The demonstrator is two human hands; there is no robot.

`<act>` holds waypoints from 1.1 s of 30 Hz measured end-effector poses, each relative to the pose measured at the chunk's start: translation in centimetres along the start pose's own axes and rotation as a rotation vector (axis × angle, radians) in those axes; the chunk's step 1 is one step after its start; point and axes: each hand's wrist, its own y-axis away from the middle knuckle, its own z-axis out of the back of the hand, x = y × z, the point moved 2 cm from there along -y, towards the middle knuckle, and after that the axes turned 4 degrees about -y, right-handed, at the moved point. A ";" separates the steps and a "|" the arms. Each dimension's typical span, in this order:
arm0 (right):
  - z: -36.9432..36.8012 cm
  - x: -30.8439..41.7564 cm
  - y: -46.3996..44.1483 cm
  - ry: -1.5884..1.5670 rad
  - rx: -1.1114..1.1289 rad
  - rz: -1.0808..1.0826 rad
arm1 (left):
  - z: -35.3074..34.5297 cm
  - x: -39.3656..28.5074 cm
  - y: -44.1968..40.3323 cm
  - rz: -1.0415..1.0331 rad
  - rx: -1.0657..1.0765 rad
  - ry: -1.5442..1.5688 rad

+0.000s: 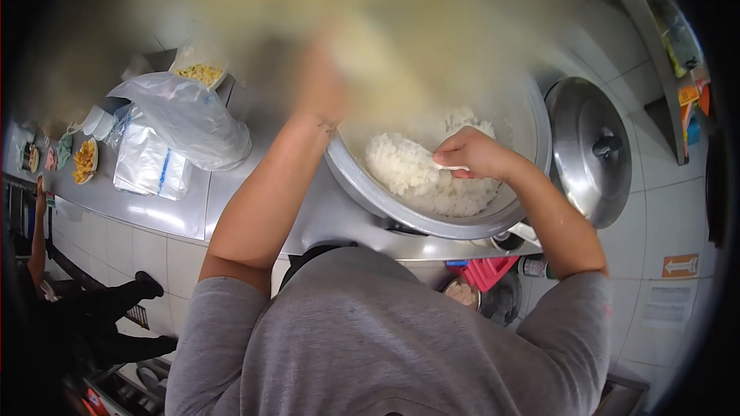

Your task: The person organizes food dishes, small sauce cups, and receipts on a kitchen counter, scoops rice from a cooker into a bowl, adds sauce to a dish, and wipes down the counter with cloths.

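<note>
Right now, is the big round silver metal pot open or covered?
Open: white rice shows inside the pot, the right hand reaches in, and a round metal lid is alongside.

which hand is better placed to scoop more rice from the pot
Probably the right hand: it holds a white utensil at the rice inside the pot. The left hand is blurred, its grip unclear.

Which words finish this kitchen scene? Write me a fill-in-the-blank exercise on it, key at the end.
1. The right hand pinches a thin white object over cooked white ____.
2. In the picture, the metal pot lid is to the ____ of the large pot.
3. The blurred hand near the top of the picture is the person's own ____ hand.
4. The orange-brown sign on the tiles shows a white ____.
Missing words: rice; right; left; arrow.
</note>
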 end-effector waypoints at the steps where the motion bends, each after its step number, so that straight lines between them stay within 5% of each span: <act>1: 0.8 0.7 0.9 0.020 -0.013 0.012 | 0.1 0.1 -0.2 -0.021 0.025 -0.054; 3: 2.8 2.3 3.7 -0.085 -0.425 0.123 | -0.5 -0.5 0.0 0.016 0.043 -0.031; 4: 3.0 3.0 4.6 -0.086 -0.441 0.135 | -0.9 -0.5 0.4 0.082 0.057 -0.016; 7: 3.1 5.0 4.8 0.407 -1.089 0.474 | -3.3 -1.4 2.5 0.150 0.167 -0.113; 10: -2.3 5.7 2.2 0.841 -1.219 0.403 | -5.0 -0.9 3.7 0.191 0.265 -0.077; 14: -3.2 6.1 2.5 0.775 -1.153 0.449 | -4.8 -1.0 4.2 0.325 0.171 0.082; 16: -0.3 5.3 3.4 0.222 -0.977 0.582 | -4.0 -1.1 4.4 0.445 0.141 0.232; 20: 0.8 7.0 5.1 0.037 -0.805 0.436 | -2.5 -0.3 3.3 0.478 0.235 0.208; 22: -0.3 5.5 3.8 0.399 -0.924 0.659 | -2.1 0.2 2.9 0.506 0.238 0.257; 24: -2.1 4.3 3.1 0.380 -0.947 0.792 | -1.7 1.0 2.0 0.543 0.211 0.432; 30: -3.8 3.3 2.8 0.416 -1.000 0.739 | -2.0 0.9 1.8 0.498 0.202 0.592; 33: -1.9 1.8 2.2 -0.626 -0.660 0.675 | -2.5 0.2 2.3 0.491 0.195 0.640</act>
